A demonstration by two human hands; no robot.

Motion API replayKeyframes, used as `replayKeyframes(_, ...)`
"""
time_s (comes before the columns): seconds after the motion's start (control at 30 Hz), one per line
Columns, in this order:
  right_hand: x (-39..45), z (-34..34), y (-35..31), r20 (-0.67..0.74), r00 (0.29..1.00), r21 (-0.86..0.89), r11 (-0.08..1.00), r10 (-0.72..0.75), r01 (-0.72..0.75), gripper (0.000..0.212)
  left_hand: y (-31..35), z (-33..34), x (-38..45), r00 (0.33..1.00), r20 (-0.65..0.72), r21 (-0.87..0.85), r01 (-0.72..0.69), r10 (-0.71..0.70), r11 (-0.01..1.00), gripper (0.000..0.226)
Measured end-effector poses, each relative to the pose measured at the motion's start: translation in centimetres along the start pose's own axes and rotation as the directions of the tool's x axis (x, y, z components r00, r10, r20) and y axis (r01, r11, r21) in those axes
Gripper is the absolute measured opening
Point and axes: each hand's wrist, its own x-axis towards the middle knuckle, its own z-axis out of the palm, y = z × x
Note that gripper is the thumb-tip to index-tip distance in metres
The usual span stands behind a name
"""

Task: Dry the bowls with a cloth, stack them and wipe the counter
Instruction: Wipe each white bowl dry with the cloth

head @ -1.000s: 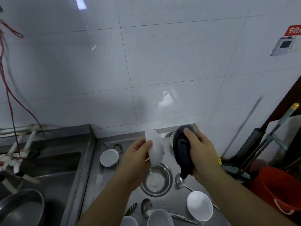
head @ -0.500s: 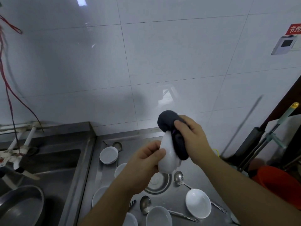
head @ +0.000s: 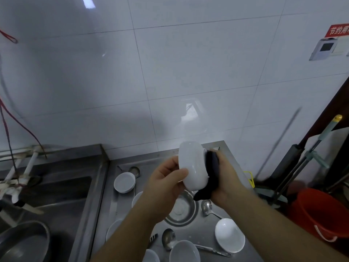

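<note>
head view: the left hand (head: 166, 183) grips a white bowl (head: 193, 168) by its rim, held up above the counter (head: 222, 210); the right hand (head: 225, 178) clutches a dark cloth (head: 212, 172) against it. glazed and probably wet, the bowl looks slippery and breakable, so the rim is the safest hold.

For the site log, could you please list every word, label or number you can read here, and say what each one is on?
"节约用": white characters on the red sign on the wall tiles, cut off by the right edge of the picture.
White wall panel below the sign: its dark screen shows nothing readable.
Bowls, spoons and red bucket: no text visible.
</note>
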Motion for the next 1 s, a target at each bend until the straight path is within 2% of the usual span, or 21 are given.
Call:
replayKeyframes(0.17,-0.2,-0.2,-2.6,0.016,0.998,-0.173,0.983,-0.065,0.067,0.03,2.1,0.5,0.7,0.992,-0.021,-0.025,0.127,-0.127,0.992,0.04)
replayKeyframes(0.23,-0.4,0.0,-3.0,0.001,0.997,-0.194,0.978,-0.072,0.071,0.023,2.3,0.7,0.9,0.991,-0.018,-0.039,0.129,-0.13,0.991,0.038)
replayKeyframes(0.37,-0.3,0.5,-2.3,-0.075,0.996,-0.02,0.999,-0.038,0.037,0.031,1.6,1.5,0.8,1.0,0.022,0.02,0.005,-0.006,1.0,0.028)
replayKeyframes(0.47,-0.4,0.8,-1.7,-0.051,0.999,0.099,0.995,0.013,-0.008,0.037,0.4,2.3,0.6,0.989,0.026,0.193,-0.15,0.148,0.97,0.03)
replayKeyframes(0.53,-0.5,0.7,-1.7,-0.044,0.999,0.108,0.994,0.02,-0.016,0.042,-0.1,2.5,0.5,0.976,0.051,0.313,-0.215,0.209,0.925,0.035)
replayKeyframes(0.6,-0.7,0.6,-1.8,-0.06,0.998,0.077,0.997,0.008,-0.003,0.041,-0.2,2.5,0.4,0.975,0.051,0.35,-0.221,0.216,0.911,0.036)
replayKeyframes(0.67,-0.8,0.4,-2.0,-0.098,0.995,0.036,0.999,-0.017,0.021,0.033,0.2,2.4,0.4,0.985,0.022,0.249,-0.17,0.17,0.953,0.033)
replayKeyframes(0.73,-0.7,0.2,-2.3,-0.135,0.989,-0.002,0.998,-0.064,0.065,0.029,0.8,1.9,0.7,0.997,-0.011,0.064,-0.07,0.071,0.995,0.028)
replayKeyframes(0.83,-0.5,-0.1,-2.4,-0.169,0.978,-0.036,0.993,-0.121,0.116,0.033,1.2,1.4,1.1,0.999,0.015,0.02,-0.03,0.03,0.999,0.027)
replayKeyframes(0.9,-0.4,-0.2,-2.3,-0.182,0.975,-0.045,0.992,-0.124,0.118,0.036,0.6,1.6,1.0,0.998,0.034,0.072,-0.056,0.054,0.996,0.03)
replayKeyframes(1.0,-0.6,-0.1,-1.6,-0.164,0.974,-0.125,0.983,-0.155,0.135,0.032,-0.7,2.0,1.0,0.992,0.006,0.287,-0.125,0.129,0.95,0.022)
